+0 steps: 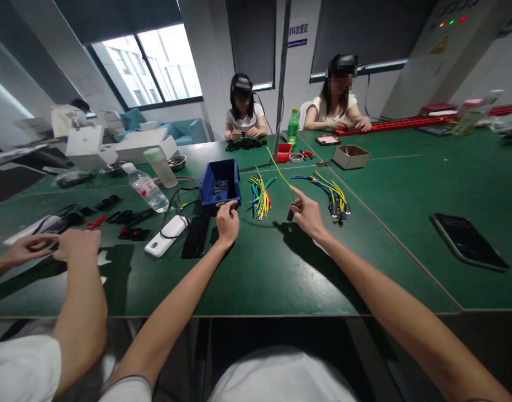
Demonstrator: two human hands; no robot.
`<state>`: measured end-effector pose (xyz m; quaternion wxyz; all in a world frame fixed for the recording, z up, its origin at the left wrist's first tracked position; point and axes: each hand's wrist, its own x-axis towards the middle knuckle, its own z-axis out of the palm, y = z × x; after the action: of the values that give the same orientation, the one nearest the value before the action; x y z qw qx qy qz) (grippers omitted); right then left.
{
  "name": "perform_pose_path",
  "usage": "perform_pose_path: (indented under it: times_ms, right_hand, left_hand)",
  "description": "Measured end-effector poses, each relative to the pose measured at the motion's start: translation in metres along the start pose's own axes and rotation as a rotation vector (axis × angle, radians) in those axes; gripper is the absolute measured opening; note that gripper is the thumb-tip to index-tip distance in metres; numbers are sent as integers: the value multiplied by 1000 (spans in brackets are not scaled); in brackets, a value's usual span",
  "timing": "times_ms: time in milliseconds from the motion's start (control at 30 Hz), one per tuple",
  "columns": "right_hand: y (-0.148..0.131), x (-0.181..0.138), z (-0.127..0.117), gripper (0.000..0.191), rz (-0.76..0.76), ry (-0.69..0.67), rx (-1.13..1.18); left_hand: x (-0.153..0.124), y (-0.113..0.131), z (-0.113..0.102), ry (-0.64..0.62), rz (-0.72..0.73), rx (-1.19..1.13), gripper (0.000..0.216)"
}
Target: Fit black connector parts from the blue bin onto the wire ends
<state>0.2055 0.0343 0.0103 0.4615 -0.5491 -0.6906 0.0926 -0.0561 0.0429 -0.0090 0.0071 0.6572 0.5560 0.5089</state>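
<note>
My right hand (306, 213) pinches a thin yellow-green wire (282, 174), which rises up and to the left from the fingers. A short black piece (291, 214) shows below the fingertips, at the wire's lower end. My left hand (228, 223) is at the front lip of a blue plastic bin (220, 168), its fingers drawn together; what they hold, if anything, is too small to make out. Small dark pieces (220, 187) lie inside the bin. Between my hands rests a bundle of coloured wires (261, 195) with ring terminals. Another bundle (335, 196), with black sleeves, lies beyond my right hand.
Left of the bin are a black phone (196, 237), a white power bank (167, 237) and a water bottle (147, 188). A co-worker's hands (77, 244) work at far left. A cardboard box (351, 157) and another phone (469, 241) stand right. Two people sit opposite.
</note>
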Motion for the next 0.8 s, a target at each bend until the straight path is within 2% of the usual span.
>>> perform_pose_path:
  times_ms: [167, 300, 400, 633, 800]
  right_hand:
    - [0, 0, -4, 65, -18, 3, -70]
    - [1, 1, -5, 64, -14, -6, -94]
    - [3, 2, -4, 64, -3, -13, -100]
    - [4, 2, -7, 63, 45, -18, -132]
    - [1, 2, -9, 61, 55, -18, -197]
  left_hand:
    - [21, 1, 4, 73, -6, 107, 27]
    - [37, -1, 5, 76, -28, 181, 27]
    - [48, -5, 4, 21, -65, 255, 30]
    - [85, -19, 1, -193, -197, 402, 33]
    - [101, -33, 2, -237, -233, 465, 30]
